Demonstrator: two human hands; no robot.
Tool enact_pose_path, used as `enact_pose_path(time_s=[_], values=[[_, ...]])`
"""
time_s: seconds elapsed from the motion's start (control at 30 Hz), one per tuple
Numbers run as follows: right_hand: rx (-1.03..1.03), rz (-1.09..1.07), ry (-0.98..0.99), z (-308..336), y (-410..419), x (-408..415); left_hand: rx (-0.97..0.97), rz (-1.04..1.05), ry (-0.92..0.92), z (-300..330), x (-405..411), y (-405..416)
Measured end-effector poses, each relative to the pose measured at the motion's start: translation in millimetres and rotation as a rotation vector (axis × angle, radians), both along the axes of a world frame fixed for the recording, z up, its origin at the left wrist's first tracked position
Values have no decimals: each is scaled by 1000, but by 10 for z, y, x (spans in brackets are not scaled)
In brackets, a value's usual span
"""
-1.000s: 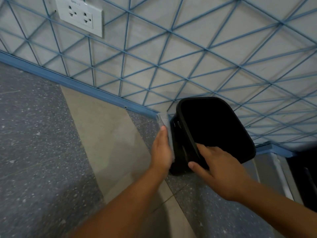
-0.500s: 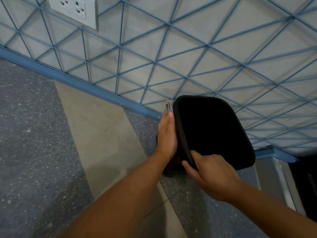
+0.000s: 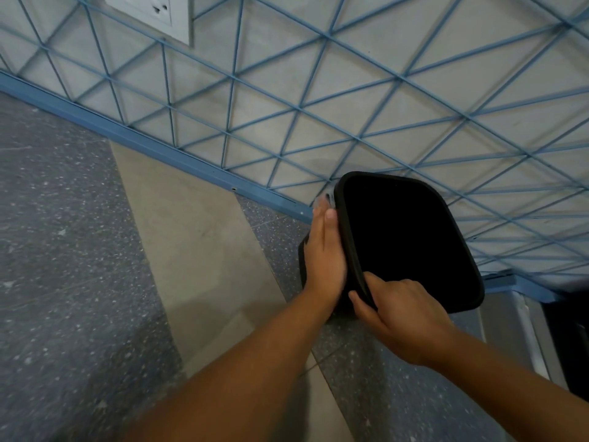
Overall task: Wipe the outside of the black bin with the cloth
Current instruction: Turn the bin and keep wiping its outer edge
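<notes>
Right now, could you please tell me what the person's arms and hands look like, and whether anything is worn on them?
Both forearms are bare up to the frame edge: no sleeves show. The left hand and right hand wear no gloves; no rings, watch or bands are visible.

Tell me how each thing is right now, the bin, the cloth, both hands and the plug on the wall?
black bin: open top, no lid on it.
cloth: pressed flat against the bin's side, mostly hidden.
left hand: fingers straight, pressing the cloth.
right hand: gripping the bin's rim.
wall socket: nothing plugged in.
</notes>
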State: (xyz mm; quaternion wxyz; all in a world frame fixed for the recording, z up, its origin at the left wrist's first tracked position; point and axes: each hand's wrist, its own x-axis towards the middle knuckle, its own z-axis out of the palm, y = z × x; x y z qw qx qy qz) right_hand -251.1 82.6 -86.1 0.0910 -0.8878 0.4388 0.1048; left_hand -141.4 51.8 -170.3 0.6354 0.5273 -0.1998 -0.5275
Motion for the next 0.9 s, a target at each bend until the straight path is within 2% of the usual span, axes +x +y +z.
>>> enact_pose_path(time_s=[0.17, 0.3, 0.5, 0.67, 0.83, 0.9], values=[[3, 8, -12, 12, 4, 6, -7, -54, 0, -21, 70, -185], [20, 31, -1, 25, 37, -10, -55, -20, -35, -40, 5, -5], [-6, 23, 11, 23, 24, 36, 13, -115, 8, -53, 162, -262], [-4, 17, 22, 28, 36, 18, 16, -45, -39, -140, 40, 19], [-12, 24, 6, 12, 29, 37, 33, -21, 68, -70, 56, -85], [-6, 31, 7, 14, 25, 35, -13, -37, 1, -71, 41, -16]])
